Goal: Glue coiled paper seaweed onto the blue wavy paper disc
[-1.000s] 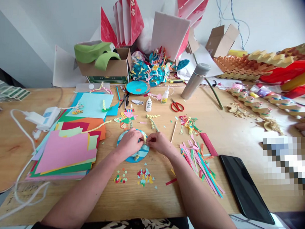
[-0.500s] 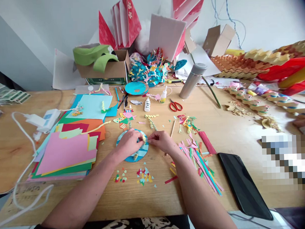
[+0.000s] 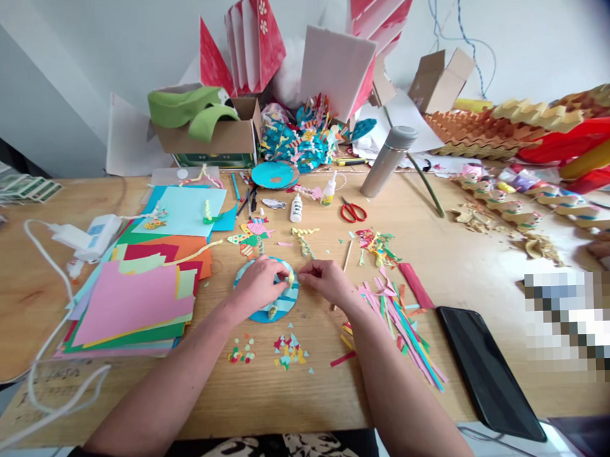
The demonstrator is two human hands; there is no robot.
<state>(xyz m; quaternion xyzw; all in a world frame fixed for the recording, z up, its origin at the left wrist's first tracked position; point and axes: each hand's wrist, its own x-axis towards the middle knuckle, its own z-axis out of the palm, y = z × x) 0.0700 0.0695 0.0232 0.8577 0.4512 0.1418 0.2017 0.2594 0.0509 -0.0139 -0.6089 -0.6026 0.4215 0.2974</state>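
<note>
Yellow paper curl [image 3: 290, 277] was held under the bunched fingertips of the left hand [image 3: 257, 287], at the upper right of the blue striped paper disc [image 3: 286, 301], near the frame centre. Right hand [image 3: 327, 281] had drawn back from the curl since the earlier frame: its fingertips, close together, lay just beside the curl and no longer touched it; whether they met could not be told. Smaller curl [image 3: 272, 312] lay on the disc's lower part. Coloured paper stack [image 3: 132, 301] lay left, cut paper strips [image 3: 403, 338] right, paper scraps [image 3: 289, 352] below, and red-handled scissors [image 3: 353, 213] above.
</note>
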